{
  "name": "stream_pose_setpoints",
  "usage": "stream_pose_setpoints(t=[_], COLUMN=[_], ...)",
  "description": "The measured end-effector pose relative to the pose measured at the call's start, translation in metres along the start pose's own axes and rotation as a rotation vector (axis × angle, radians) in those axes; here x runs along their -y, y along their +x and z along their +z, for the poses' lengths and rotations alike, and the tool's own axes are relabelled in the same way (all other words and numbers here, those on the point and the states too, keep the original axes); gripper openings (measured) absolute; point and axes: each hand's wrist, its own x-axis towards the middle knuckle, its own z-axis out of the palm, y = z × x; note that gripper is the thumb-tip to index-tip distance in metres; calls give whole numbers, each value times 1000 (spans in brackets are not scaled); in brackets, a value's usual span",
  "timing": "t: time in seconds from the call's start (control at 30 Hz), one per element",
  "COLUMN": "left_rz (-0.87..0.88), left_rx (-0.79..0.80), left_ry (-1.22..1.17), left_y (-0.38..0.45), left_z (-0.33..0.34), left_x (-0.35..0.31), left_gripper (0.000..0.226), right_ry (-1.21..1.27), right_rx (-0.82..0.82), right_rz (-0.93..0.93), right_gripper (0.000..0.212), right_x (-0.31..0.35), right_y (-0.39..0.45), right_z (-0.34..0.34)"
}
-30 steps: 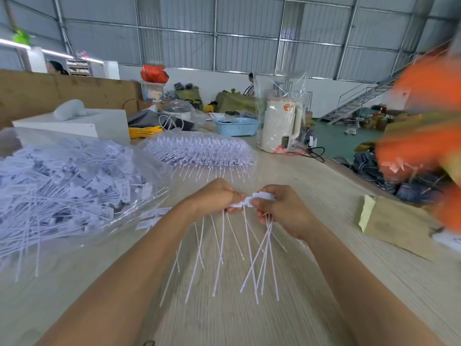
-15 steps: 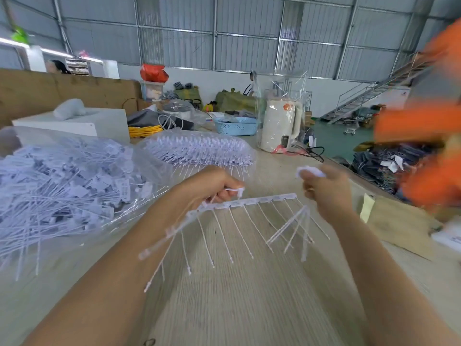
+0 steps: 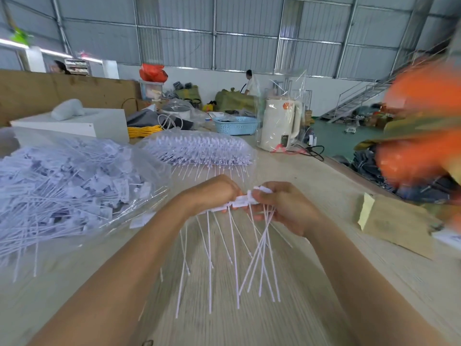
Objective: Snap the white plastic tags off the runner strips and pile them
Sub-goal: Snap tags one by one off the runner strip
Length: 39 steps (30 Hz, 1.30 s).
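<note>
left hand: grips strip | right hand: pinches strip's end, loose tags hanging under it | strip: between hands, above table | pile: left of left hand, bagged

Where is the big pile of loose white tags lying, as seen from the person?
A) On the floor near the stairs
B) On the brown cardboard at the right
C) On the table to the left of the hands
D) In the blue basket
C: the pile of loose tags lies on the table, left of the left hand and right hand, which grip the runner strip.
</note>
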Motion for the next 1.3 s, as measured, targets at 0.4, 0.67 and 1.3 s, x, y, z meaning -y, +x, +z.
stream_pose_setpoints(t=[0.4,0.67,1.3], left_rz=[-32,-6,-16], left_rx=[52,48,-129], left_ry=[-39,-77,-205], left_y=[-2,-2,1], left_z=[-1,-4,0], left_x=[-1,8,1], left_gripper=[14,24,27], right_ry=[-229,-21,-194], right_rx=[-34,-48,-129], right_rz=[-156,-132,-329], right_gripper=[5,8,39], right_x=[-7,-9,-8], right_y=[-1,5,1], right_z=[5,-5,3])
